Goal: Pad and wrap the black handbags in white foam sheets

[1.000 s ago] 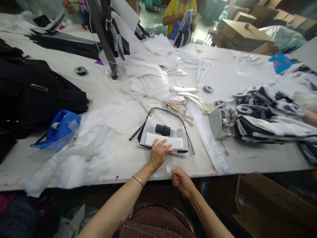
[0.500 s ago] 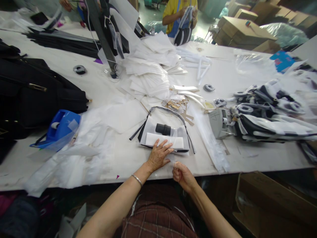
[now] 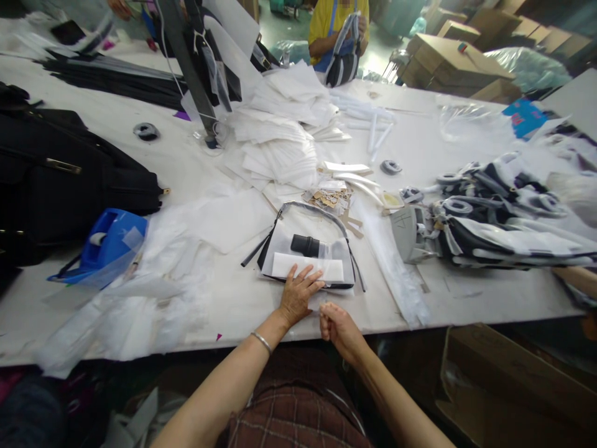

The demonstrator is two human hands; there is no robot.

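My left grip (image 3: 298, 298): open, fingers spread, lies on a white rectangular strip (image 3: 282, 266). My right grip (image 3: 338, 326): fingers curled closed, just beside the left; I cannot tell whether they pinch anything. Under the strip: one black-edged handbag with a pale covering (image 3: 282, 242), strap arched away from me, lying on the white surface (image 3: 233, 311). Beyond it: small brown card pieces (image 3: 332, 200), then heaped thin white sheets (image 3: 280, 149). Left: one blue plastic holder (image 3: 109, 239). Right: one grey holder (image 3: 405, 233).
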